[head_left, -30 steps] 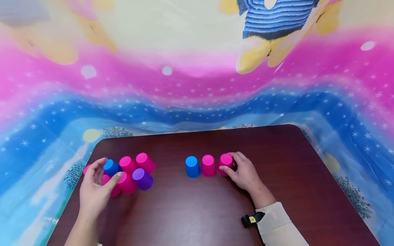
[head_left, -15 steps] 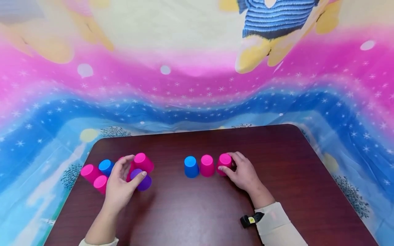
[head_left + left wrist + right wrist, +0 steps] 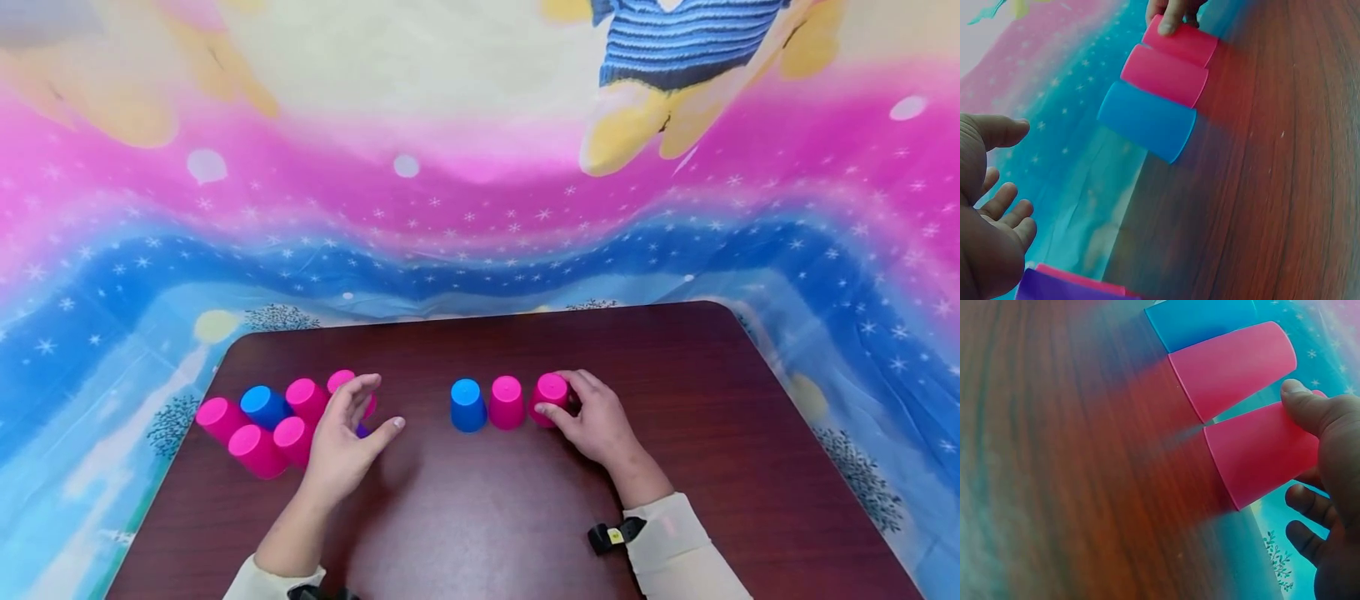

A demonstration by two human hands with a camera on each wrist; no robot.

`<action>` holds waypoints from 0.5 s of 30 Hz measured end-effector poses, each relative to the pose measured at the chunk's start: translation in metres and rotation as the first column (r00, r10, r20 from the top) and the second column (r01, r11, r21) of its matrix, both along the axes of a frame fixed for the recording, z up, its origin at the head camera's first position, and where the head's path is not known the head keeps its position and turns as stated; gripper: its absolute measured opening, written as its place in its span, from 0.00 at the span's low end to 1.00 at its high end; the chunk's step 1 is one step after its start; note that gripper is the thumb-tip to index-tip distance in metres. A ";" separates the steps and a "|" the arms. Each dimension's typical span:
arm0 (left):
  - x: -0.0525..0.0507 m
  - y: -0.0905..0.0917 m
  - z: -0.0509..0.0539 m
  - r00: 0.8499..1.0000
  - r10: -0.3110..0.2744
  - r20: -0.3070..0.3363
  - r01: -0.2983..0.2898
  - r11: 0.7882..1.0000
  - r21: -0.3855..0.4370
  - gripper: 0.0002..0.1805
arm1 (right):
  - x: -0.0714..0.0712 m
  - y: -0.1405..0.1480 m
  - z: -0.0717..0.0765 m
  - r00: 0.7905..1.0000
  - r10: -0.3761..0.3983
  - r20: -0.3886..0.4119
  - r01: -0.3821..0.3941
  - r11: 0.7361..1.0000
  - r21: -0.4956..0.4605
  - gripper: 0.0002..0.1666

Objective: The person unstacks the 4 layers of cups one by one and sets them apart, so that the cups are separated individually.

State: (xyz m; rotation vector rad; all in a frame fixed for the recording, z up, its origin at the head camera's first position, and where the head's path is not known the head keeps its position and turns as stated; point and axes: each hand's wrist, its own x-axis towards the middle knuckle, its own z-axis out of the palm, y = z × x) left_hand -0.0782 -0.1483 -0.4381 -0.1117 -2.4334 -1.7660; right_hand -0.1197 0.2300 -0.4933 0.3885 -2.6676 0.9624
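Note:
My right hand (image 3: 600,422) grips the pink cup (image 3: 550,392) at the right end of a short row, thumb on its near side. Beside that cup stand another pink cup (image 3: 507,404) and a blue cup (image 3: 468,407), all upside down. My left hand (image 3: 341,450) is in the air with fingers spread and holds nothing. It partly hides a purple cup (image 3: 1066,289) and a pink cup at the right side of the left group. Other pink cups (image 3: 257,452) and a blue cup (image 3: 266,407) of that group stand upside down to its left.
The dark wooden table (image 3: 480,525) has rounded far corners. Right behind it hangs a printed cloth backdrop (image 3: 420,217) in pink and blue. A black strap (image 3: 615,534) sits at the right sleeve.
My left hand has moved rightward across the left group of cups, from its left side to its right side. My right hand keeps its grip on the pink cup.

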 end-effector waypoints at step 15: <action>-0.017 0.051 -0.021 0.993 -0.117 0.031 0.116 0.993 0.013 0.40 | 0.001 0.001 0.003 0.999 -0.017 0.036 0.017 1.000 0.021 0.34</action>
